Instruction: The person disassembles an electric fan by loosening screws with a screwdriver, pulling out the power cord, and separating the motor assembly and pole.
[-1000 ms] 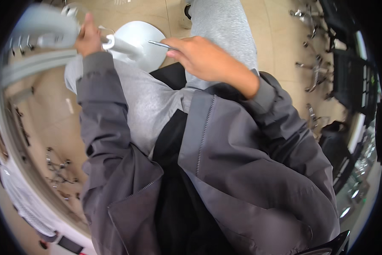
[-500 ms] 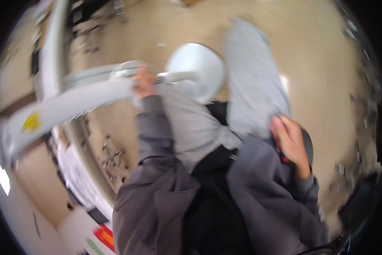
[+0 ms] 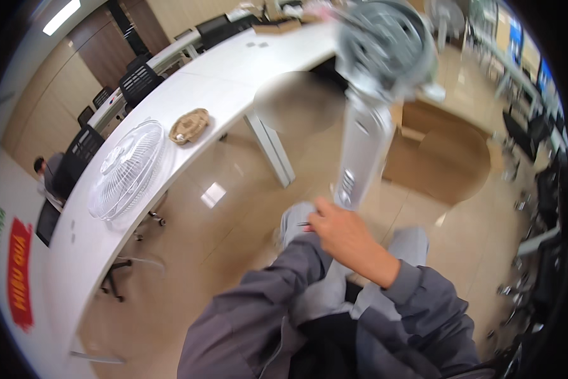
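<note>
Right hand (image 3: 353, 239) beside a white fan column (image 3: 361, 151).
Its fingers grip a slim metal rod (image 3: 304, 223); the left hand is hidden, so its fingers' state cannot be told. Left of the column, a wire fan guard (image 3: 129, 169) lies on a white table (image 3: 233, 76); right, an opened cardboard box (image 3: 438, 161).

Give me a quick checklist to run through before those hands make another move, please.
1. Right hand near the lower end of the white housing: ok.
2. Thin object at the right hand firmly held: cannot tell; little of it shows.
3. Left hand in plain sight: not ok; it is hidden beyond the left sleeve.
4. Round grey part above the housing securely attached: cannot tell; it is blurred.
5. White grille resting on the table: ok.
6. Brown paper bundle on the table beside the grille: ok.
</note>
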